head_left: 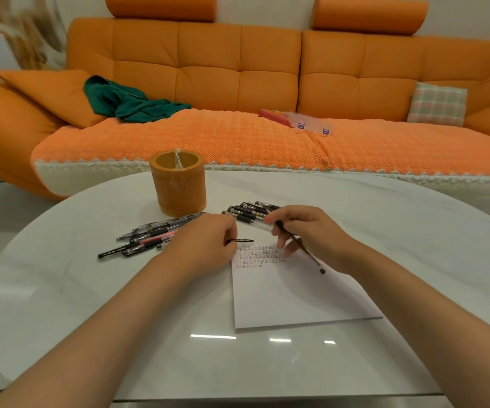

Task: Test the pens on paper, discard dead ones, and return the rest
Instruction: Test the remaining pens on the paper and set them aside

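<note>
A white sheet of paper (294,293) lies on the white oval table (385,231), with rows of small test marks near its top edge. My right hand (305,231) is shut on a thin black pen (302,247) that slants down to the right above the paper. My left hand (205,242) holds a small black pen cap (242,240) at the paper's top left corner. Several pens (149,235) lie in a loose pile left of my left hand. Another group of black pens (249,212) lies behind my hands. An orange pen cup (179,184) stands at the back.
An orange sofa (238,83) runs behind the table, with a green cloth (129,101), a clear plastic box (311,122) and a plaid cushion (438,104) on it. The table's near edge (267,397) is just below my forearms.
</note>
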The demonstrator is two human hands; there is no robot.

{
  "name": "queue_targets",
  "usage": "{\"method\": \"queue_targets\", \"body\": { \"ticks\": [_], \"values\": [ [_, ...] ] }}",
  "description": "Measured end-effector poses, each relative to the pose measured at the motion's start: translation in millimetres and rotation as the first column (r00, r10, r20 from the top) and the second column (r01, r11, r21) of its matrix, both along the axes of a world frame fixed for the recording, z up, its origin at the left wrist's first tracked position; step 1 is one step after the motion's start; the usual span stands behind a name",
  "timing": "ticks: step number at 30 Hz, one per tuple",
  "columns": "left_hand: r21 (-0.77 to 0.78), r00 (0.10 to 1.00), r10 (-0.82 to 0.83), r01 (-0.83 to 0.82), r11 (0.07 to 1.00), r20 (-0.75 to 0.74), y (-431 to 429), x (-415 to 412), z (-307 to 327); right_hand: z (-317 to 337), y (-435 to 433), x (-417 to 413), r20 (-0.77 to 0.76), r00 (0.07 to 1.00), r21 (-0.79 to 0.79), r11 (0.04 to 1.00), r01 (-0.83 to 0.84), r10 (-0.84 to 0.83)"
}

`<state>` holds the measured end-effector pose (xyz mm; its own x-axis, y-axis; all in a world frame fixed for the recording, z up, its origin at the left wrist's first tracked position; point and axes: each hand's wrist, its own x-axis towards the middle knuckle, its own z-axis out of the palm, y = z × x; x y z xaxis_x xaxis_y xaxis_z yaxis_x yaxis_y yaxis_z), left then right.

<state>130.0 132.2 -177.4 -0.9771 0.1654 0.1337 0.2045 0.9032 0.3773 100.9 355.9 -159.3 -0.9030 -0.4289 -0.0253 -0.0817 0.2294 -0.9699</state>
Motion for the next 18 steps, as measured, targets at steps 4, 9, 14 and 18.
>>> {"method": "queue_targets", "body": {
  "ticks": [4,9,14,18],
  "values": [
    [0.025,1.0,0.001,-0.001,1.0,-0.019,3.5,-1.5,-3.3,-8.0,0.5,3.9,0.106,0.994,-0.13,0.991,-0.026,0.04],
    [0.122,0.997,-0.07,0.067,0.99,0.023,8.1,-2.3,-10.2,-12.8,-4.8,12.1,0.06,0.997,-0.068,0.997,-0.04,0.044],
    [0.114,0.994,-0.078,0.069,0.991,0.079,6.0,-3.1,-10.5,-14.1,-7.5,19.8,-0.008,1.0,0.06,0.998,-0.005,0.005],
    [0.124,0.992,-0.068,0.055,0.991,0.11,7.0,-4.0,-10.2,-15.0,-4.5,21.9,-0.061,0.997,0.139,0.99,-0.028,0.037]
  ]
}}
